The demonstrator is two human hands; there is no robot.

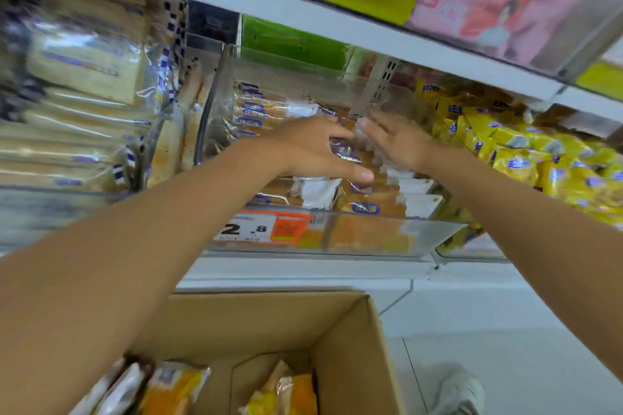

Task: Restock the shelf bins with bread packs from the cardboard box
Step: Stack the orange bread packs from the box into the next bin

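A clear shelf bin (371, 239) holds rows of bread packs (367, 204). The left hand (313, 148) lies spread on them, thumb wide. The right hand (394, 141) presses straight fingers alongside. Below, an open cardboard box (354, 347) on the pale tiled floor (505, 330) holds orange packs (175, 387).

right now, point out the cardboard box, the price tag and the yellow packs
cardboard box (350, 374) head view, inner right wall
price tag (264, 229) head view, middle of label
yellow packs (526, 158) head view, middle of the pile
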